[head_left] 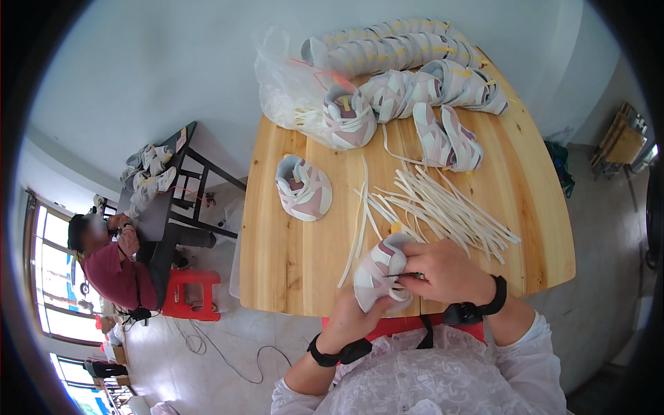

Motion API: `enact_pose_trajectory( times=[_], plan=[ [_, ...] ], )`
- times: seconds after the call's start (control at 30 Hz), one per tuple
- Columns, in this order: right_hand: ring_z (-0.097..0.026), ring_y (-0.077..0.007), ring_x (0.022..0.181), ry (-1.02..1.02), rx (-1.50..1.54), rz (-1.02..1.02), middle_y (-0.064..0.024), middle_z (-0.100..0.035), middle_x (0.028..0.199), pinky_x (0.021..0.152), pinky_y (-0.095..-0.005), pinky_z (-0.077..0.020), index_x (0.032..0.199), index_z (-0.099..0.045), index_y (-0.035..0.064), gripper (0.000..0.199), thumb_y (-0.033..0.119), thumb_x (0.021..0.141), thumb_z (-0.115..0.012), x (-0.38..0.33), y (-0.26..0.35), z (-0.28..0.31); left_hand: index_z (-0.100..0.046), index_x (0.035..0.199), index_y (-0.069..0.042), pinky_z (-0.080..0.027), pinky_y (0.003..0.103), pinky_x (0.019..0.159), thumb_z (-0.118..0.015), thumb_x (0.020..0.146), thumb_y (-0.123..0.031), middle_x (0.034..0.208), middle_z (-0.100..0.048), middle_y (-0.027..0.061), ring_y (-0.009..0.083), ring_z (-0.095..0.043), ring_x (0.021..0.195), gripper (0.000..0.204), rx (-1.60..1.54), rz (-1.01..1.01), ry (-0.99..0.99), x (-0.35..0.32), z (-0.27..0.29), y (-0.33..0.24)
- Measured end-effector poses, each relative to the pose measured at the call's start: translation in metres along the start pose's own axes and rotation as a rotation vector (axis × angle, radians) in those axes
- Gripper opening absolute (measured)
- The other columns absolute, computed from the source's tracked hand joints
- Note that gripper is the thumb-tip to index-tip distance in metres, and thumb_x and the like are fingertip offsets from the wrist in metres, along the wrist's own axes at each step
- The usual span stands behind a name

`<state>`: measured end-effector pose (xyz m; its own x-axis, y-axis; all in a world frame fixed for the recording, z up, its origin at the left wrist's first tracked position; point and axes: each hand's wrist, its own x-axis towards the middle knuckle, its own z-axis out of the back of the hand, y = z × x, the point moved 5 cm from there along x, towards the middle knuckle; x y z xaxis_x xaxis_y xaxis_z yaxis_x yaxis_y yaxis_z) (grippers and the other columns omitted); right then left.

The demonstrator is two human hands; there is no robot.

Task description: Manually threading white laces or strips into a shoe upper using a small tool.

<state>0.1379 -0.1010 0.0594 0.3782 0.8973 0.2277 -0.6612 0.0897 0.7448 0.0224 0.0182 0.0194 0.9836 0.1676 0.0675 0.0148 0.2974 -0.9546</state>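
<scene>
Near the front edge of the table, my left hand (pixel 351 315) is closed round a pale grey and white shoe upper (pixel 377 271) with a yellow tab at its top. My right hand (pixel 437 270) is pinched at the upper's opening; a small dark bit shows at its fingertips, too small to name. A white lace loop (pixel 399 294) stands out of the upper between the hands. Beyond my right hand lies a loose pile of white flat shoelaces (pixel 443 211). A finished-looking mauve and white shoe upper (pixel 304 190) stands to the left.
Long nested rows of shoe uppers (pixel 404 52) line the table's far side, beside a clear plastic bag (pixel 280 76). Two more uppers (pixel 446 142) lean together there. Left of the wooden table (pixel 277 266), a person (pixel 117 270) works at a dark table (pixel 155 207). A red stool (pixel 194 294) stands nearby.
</scene>
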Motion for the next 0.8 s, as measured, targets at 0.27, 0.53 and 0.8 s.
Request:
enact_pose_trajectory(
  times=[0.27,0.53,0.8],
  plan=[
    [-0.061,-0.0307,0.071,-0.140,-0.059,-0.050,-0.0079,-0.059,0.089,0.060,-0.0393,-0.0490,0.094,-0.065,0.0054,0.019,0.012,0.077,-0.064,-0.007,-0.005,-0.015,-0.058,0.108,-0.001,-0.049,0.026,0.072,-0.068,0.075,0.000,0.094,-0.064,0.0031,0.0096,-0.059,0.084,0.035,-0.036,0.207,-0.004,0.004,-0.013,0.004],
    [-0.062,-0.0350,0.080,-0.284,-0.143,-0.258,-0.0131,-0.059,0.099,0.063,-0.0393,-0.0503,0.102,-0.063,0.0031,0.026,0.004,0.075,-0.065,-0.014,-0.005,-0.021,-0.061,0.099,0.000,-0.045,0.028,0.055,-0.065,0.076,-0.002,0.067,-0.058,0.0041,0.0120,-0.055,0.060,0.023,-0.039,0.133,-0.137,0.002,-0.012,-0.009],
    [-0.061,-0.0348,0.084,0.175,-0.017,-0.076,-0.0112,-0.062,0.100,0.072,-0.0426,-0.0488,0.094,-0.066,0.0045,0.017,0.011,0.079,-0.066,-0.004,-0.006,-0.009,-0.061,0.101,-0.001,-0.051,0.037,0.069,-0.068,0.074,-0.003,0.093,-0.062,0.0169,0.0328,-0.063,0.080,0.029,0.344,-0.166,0.055,0.004,-0.004,-0.019]
  ],
)
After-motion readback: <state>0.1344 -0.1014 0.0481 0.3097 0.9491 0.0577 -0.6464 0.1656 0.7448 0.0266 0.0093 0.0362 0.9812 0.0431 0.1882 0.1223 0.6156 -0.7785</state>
